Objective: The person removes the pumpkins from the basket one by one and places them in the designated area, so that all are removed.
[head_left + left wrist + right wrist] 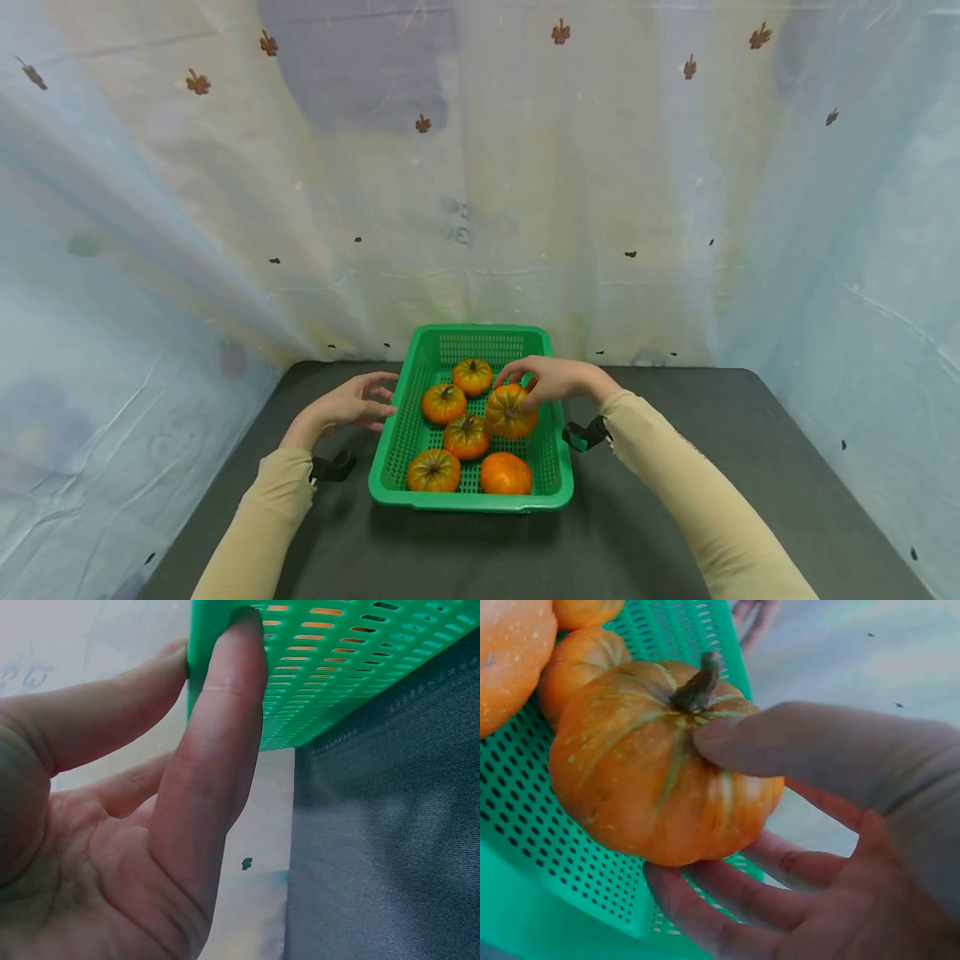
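Note:
A green plastic basket (pixel 471 501) with slotted walls holds several small orange pumpkins. My right hand (pixel 553 380) grips the pumpkin (pixel 508 412) at the basket's right side. In the right wrist view, the thumb presses the top of this pumpkin (pixel 652 772) beside its brown stem, and the fingers curl under its side. At the left rim, my left hand (pixel 347 407) holds the basket's edge. The left wrist view shows the thumb against the rim (pixel 206 656) and a finger (pixel 206 750) with its tip tucked under the lip.
Other pumpkins lie in the basket: one at the back (pixel 472 377), a smooth orange one (pixel 506 475) at the front right and a striped one (pixel 433 472) at the front left. The basket stands on a dark grey table (pixel 660 500). Pale printed curtains (pixel 510 183) enclose the back and sides.

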A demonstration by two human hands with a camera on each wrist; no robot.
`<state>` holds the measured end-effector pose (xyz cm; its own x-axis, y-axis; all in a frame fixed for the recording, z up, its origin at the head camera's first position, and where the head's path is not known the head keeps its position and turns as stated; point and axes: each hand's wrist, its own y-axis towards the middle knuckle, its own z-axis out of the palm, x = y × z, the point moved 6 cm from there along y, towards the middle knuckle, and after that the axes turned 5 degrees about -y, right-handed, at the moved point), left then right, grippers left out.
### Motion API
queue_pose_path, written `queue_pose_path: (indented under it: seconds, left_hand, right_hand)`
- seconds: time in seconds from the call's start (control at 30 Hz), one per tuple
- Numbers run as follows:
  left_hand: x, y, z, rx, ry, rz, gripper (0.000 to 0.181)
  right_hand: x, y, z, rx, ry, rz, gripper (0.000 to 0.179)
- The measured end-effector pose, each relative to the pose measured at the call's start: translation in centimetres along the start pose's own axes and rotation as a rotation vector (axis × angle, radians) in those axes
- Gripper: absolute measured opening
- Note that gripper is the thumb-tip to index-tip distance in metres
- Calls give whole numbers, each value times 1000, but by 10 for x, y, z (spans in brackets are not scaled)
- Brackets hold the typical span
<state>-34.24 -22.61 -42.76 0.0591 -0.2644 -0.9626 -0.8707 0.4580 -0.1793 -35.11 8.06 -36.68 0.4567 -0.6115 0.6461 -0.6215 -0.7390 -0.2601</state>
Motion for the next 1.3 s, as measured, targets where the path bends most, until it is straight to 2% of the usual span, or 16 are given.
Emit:
queue_pose_path:
  seconds: [0.3, 0.73, 1.07, 1.3]
  left_hand:
    - [1, 0, 0, 0, 2, 5, 77]
    - [0, 1, 0, -11, 7, -3, 76]
    - [1, 2, -1, -14, 15, -8, 76]
    - [0, 2, 0, -16, 18, -8, 77]
  right_hand:
    - [-7, -23, -23, -117, 116, -43, 50]
    - [-42, -66, -56, -329, 265, -95, 51]
    - [-79, -91, -64, -467, 327, 27, 51]
    - [-108, -104, -64, -532, 344, 92, 53]
